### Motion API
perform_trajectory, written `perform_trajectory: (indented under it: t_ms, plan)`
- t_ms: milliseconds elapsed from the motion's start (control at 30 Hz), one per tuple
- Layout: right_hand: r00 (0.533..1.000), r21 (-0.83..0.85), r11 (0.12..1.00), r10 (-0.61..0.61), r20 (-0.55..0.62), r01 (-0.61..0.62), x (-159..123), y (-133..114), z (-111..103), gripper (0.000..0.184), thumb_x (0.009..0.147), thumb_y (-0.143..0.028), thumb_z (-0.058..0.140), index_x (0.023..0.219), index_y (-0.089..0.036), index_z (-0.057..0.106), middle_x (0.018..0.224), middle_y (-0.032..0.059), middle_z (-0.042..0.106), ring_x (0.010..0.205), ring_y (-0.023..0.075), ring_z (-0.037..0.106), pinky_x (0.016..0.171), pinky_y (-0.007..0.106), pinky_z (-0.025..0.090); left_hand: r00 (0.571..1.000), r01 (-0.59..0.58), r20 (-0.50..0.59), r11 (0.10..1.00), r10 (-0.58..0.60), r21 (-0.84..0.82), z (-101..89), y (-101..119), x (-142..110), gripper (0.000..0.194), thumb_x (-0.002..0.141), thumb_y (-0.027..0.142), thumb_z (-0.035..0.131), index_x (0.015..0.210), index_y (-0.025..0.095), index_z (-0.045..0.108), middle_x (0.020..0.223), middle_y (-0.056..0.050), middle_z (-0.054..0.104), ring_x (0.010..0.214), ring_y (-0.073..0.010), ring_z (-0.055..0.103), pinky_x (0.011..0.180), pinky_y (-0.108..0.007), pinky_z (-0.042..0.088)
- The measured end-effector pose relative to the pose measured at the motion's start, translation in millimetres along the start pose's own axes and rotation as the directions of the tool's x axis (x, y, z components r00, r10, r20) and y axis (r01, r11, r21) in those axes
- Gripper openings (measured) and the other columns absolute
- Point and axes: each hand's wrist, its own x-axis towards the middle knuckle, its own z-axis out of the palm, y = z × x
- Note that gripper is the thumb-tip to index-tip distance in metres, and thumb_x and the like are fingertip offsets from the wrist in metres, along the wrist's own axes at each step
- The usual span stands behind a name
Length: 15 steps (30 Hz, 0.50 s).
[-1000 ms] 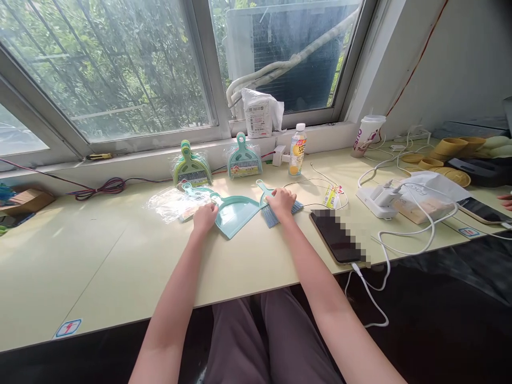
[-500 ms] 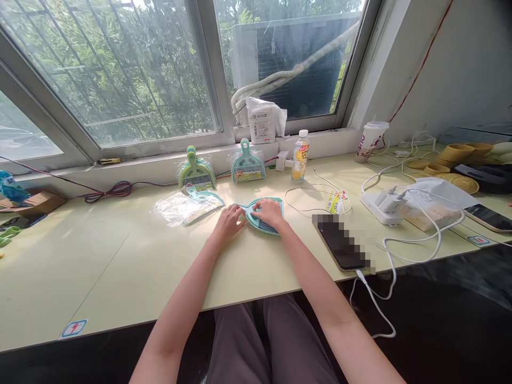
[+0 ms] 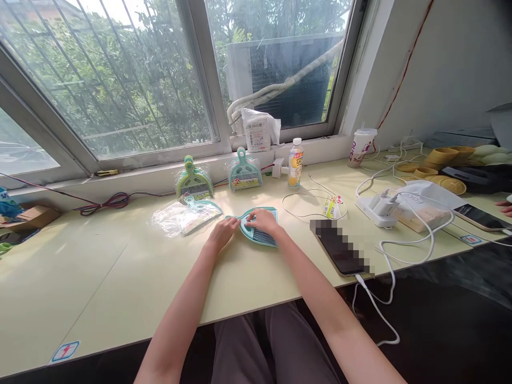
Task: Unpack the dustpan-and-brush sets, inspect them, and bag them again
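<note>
A teal mini dustpan (image 3: 259,209) lies on the table before me, with a small brush (image 3: 266,237) nested in it, dark bristles showing. My left hand (image 3: 223,232) is closed round the narrow handle end at the left. From above, my right hand (image 3: 263,221) reaches over the pan, its fingers bent and closed on the brush's upper part; the exact fingertip contact is partly hidden. Just left of my hands, another teal dustpan set (image 3: 203,205) lies beside crumpled clear plastic wrap (image 3: 168,217).
Wrapped green (image 3: 194,184) and teal (image 3: 245,173) dustpan sets stand against the sill. Right are a drink bottle (image 3: 295,162), a wire loop with a tag (image 3: 331,207), a charging phone (image 3: 336,248), a power strip (image 3: 376,210) and a cup (image 3: 362,146). Another person's hand (image 3: 506,208) shows at the right edge.
My left hand has closed round the handle, where its fingers were looser before. My right hand stays over the brush. The view has tilted slightly up, and another person's hand appears at right.
</note>
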Motion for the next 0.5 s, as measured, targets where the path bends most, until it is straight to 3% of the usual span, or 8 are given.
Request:
perform_trajectory:
  t_ms: [233, 333, 400, 433, 467, 500]
  plan:
    - [0.998, -0.016, 0.999, 0.052, 0.031, -0.052, 1, -6, -2, 0.011, 0.072, -0.034, 0.075, 0.079, -0.026, 0.073, 0.101, -0.0009, 0.072, 0.093, 0.0183, 0.065, 0.078, 0.026, 0.043, 1.000, 0.008, -0.015, 1.000, -0.008, 0.024, 1.1, 0, 2, 0.032, 0.081, 0.001, 0.041, 0.090, 0.019, 0.066, 0.083, -0.010, 0.062, 0.084, -0.0235, 0.060, 0.075, -0.035, 0.047]
    - [0.996, 0.013, 0.996, 0.084, 0.004, -0.084, 0, -6, 0, 0.014, 0.070, -0.035, 0.074, 0.080, -0.025, 0.071, 0.098, -0.0013, 0.072, 0.092, 0.0184, 0.066, 0.073, 0.025, 0.043, 0.987, 0.049, -0.154, 0.999, -0.049, -0.007, 1.6, 2, 2, 0.035, 0.081, 0.002, 0.041, 0.097, 0.022, 0.066, 0.098, -0.012, 0.064, 0.098, -0.0266, 0.059, 0.089, -0.041, 0.045]
    - [0.993, 0.021, 0.994, 0.105, -0.059, -0.104, 0, -7, 0, 0.014, 0.071, -0.034, 0.073, 0.081, -0.024, 0.070, 0.097, -0.0003, 0.072, 0.093, 0.0190, 0.066, 0.072, 0.024, 0.043, 0.928, 0.147, -0.325, 0.980, -0.183, -0.132, 0.2, 5, 3, 0.037, 0.083, 0.009, 0.046, 0.114, 0.024, 0.061, 0.119, -0.013, 0.060, 0.116, -0.0299, 0.052, 0.100, -0.048, 0.038]
    - [0.986, 0.030, 0.992, 0.127, -0.108, -0.124, 0, -8, 0, 0.014, 0.073, -0.035, 0.072, 0.081, -0.024, 0.069, 0.097, 0.0006, 0.071, 0.093, 0.0191, 0.066, 0.072, 0.024, 0.044, 0.871, 0.216, -0.390, 0.945, -0.300, -0.245, -0.5, 7, 5, 0.039, 0.085, 0.016, 0.050, 0.123, 0.024, 0.056, 0.128, -0.014, 0.055, 0.123, -0.0312, 0.048, 0.103, -0.050, 0.036]
    - [0.973, 0.045, 0.987, 0.159, -0.167, -0.154, 0, -10, 0, 0.014, 0.075, -0.035, 0.070, 0.083, -0.023, 0.068, 0.098, 0.0016, 0.071, 0.093, 0.0190, 0.066, 0.072, 0.024, 0.044, 0.809, 0.277, -0.398, 0.878, -0.433, -0.391, -1.1, 9, 7, 0.043, 0.086, 0.024, 0.051, 0.130, 0.024, 0.051, 0.133, -0.015, 0.052, 0.126, -0.0318, 0.045, 0.104, -0.051, 0.035]
    - [0.953, 0.065, 0.980, 0.196, -0.229, -0.186, 0, -12, 0, 0.015, 0.078, -0.035, 0.067, 0.085, -0.023, 0.066, 0.099, 0.0027, 0.070, 0.093, 0.0188, 0.066, 0.071, 0.024, 0.044, 0.762, 0.322, -0.333, 0.771, -0.556, -0.549, -1.2, 12, 10, 0.047, 0.088, 0.033, 0.050, 0.133, 0.022, 0.047, 0.134, -0.016, 0.051, 0.126, -0.0318, 0.046, 0.102, -0.051, 0.038]
